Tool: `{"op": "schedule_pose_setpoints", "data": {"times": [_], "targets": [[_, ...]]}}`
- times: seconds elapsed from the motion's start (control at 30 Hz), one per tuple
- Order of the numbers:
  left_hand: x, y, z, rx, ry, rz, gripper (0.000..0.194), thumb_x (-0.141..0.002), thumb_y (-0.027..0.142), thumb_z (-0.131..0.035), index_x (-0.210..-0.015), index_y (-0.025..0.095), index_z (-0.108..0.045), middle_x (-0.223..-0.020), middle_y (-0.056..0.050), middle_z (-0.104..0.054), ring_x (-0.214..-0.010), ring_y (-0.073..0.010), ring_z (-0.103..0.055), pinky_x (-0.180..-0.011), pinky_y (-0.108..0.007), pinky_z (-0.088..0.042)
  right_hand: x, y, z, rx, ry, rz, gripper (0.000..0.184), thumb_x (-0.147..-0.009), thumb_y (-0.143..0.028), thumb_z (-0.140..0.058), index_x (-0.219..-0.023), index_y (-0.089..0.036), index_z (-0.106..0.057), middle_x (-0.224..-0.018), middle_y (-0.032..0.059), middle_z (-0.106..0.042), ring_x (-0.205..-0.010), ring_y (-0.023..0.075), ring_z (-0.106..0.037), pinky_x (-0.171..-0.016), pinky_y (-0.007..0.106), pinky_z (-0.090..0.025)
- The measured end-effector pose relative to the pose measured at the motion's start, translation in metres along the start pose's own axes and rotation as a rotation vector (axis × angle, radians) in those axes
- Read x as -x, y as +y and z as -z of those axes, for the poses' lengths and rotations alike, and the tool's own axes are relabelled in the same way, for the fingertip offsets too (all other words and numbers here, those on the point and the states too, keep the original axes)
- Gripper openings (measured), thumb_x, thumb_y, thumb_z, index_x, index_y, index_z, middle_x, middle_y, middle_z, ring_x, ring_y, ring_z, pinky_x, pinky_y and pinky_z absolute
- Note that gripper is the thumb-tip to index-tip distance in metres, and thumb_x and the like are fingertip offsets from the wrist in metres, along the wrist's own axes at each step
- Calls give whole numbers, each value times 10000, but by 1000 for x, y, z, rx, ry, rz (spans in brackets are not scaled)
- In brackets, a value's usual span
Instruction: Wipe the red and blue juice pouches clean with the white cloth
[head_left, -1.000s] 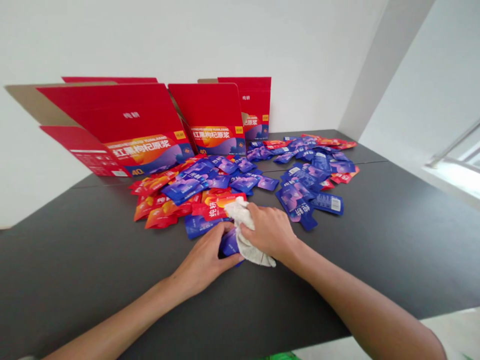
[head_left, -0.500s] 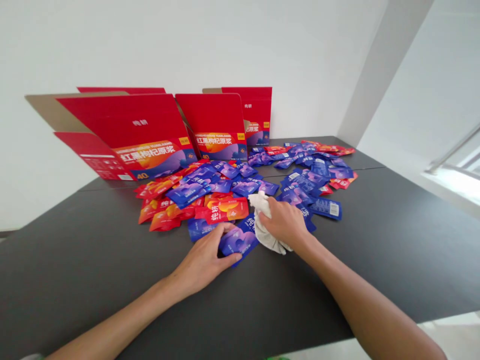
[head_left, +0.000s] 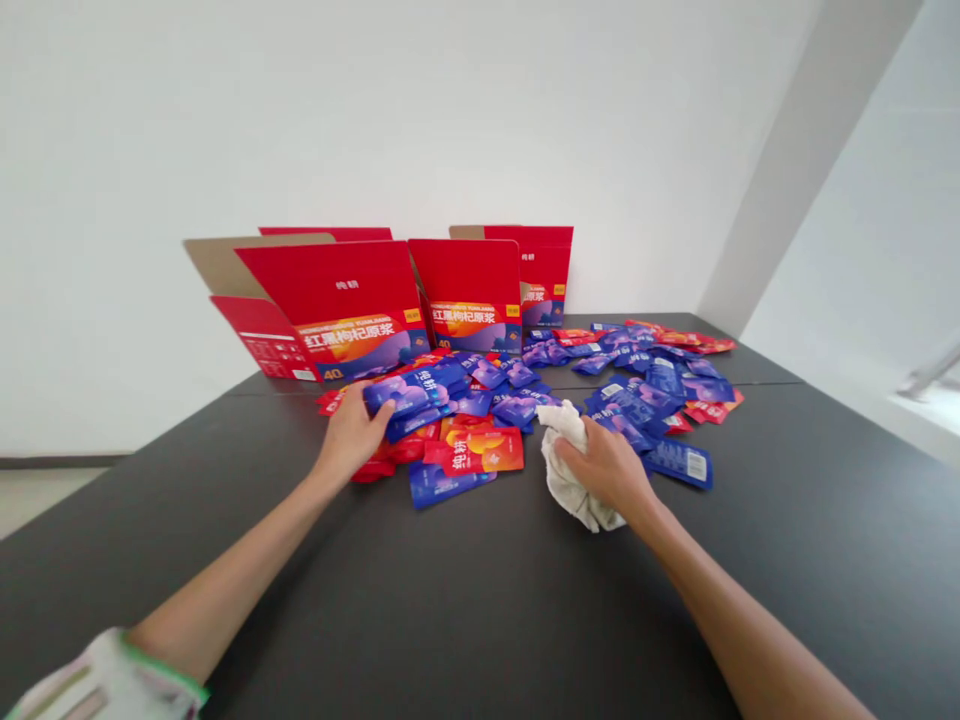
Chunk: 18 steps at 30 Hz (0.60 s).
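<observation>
My left hand (head_left: 354, 432) grips the end of a blue and purple pouch (head_left: 414, 392), thumb on top, over the left part of the pouch pile. Bunched in my right hand (head_left: 604, 465) is a crumpled white cloth (head_left: 568, 482), held just above or on the table beside the right-hand pile. Between the hands, a red and orange pouch (head_left: 487, 450) lies partly over a blue pouch (head_left: 448, 487) at the pile's near edge. A blue pouch with a barcode (head_left: 679, 461) lies right of my right hand.
Open red cartons (head_left: 367, 300) stand along the back of the dark table (head_left: 465, 610), against the white wall. A smaller red carton (head_left: 469, 300) stands beside them. More blue and red pouches (head_left: 660, 375) are heaped at the right.
My left hand has carried a blue pouch from the near middle up and left onto the pile. The cloth stays in my right hand. The view has shifted left and tilted up.
</observation>
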<state>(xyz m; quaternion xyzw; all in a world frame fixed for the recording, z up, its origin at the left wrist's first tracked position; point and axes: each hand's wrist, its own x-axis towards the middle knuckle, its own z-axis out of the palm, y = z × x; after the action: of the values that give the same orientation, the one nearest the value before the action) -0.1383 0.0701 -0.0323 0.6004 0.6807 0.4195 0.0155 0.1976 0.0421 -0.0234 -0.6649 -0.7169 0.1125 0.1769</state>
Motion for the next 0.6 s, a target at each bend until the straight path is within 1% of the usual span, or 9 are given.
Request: {"op": "schedule_pose_setpoints", "data": {"times": [0.07,0.13,0.2,0.27,0.33,0.4,0.5,0.6], "targets": [[-2,-6,0,-96,46,-25,534,-783,391,-525,-1231,112,-439,-1272,-178,-450,-1218,-359,-377,-1026,-527,-271,0,0,-2,5,-11,6,359,-850,-476,-420,-1002,-191,-576,-910,86,-672,-869,225,-614,-654,270,-338],[-1,-5,2,-162,87,-50,540,-807,392,-496,-1264,113,-426,-1344,-190,-357,-1272,-390,-271,-1040,-552,-213,0,0,-2,11,-11,12,348,-848,-474,-426,-994,-194,-574,-905,84,-674,-864,227,-618,-638,269,-332],[0,3,3,-221,129,-86,539,-841,391,-447,-1308,127,-387,-1388,-182,-288,-1293,-386,-223,-1047,-546,-190,0,-1,-2,20,-12,17,337,-844,-470,-433,-990,-198,-571,-905,80,-675,-861,227,-621,-622,267,-327],[-3,16,3,-304,141,-164,561,-866,396,-403,-1350,123,-326,-1406,-179,-253,-1302,-364,-212,-1062,-518,-174,0,-2,-2,22,-22,18,332,-843,-467,-438,-987,-199,-571,-904,76,-675,-860,225,-623,-612,264,-324],[-10,32,-4,-387,66,-270,601,-882,413,-367,-1390,113,-247,-1427,-185,-216,-1315,-347,-192,-1071,-501,-156,1,-3,-2,15,-34,15,331,-842,-465,-442,-984,-196,-573,-903,77,-676,-857,222,-625,-610,262,-325],[-19,48,-19,-425,-72,-357,628,-878,453,-371,-1407,148,-221,-1449,-163,-204,-1327,-333,-179,-1073,-493,-155,0,-2,-1,1,-34,10,331,-842,-460,-446,-985,-191,-573,-904,83,-676,-856,223,-625,-613,263,-328],[-39,68,-50,-436,-270,-417,666,-825,545,-443,-1395,240,-283,-1461,-115,-245,-1326,-337,-215,-1057,-493,-200,-1,-1,-1,-13,-19,1,327,-845,-454,-442,-984,-189,-572,-898,86,-677,-866,223,-624,-625,261,-336],[-63,85,-84,-460,-446,-432,707,-782,589,-505,-1386,280,-305,-1469,-109,-249,-1326,-359,-221,-1039,-529,-224,-2,0,-2,-21,-3,16,322,-850,-455,-427,-981,-195,-565,-887,80,-677,-869,221,-623,-630,259,-340]]}}
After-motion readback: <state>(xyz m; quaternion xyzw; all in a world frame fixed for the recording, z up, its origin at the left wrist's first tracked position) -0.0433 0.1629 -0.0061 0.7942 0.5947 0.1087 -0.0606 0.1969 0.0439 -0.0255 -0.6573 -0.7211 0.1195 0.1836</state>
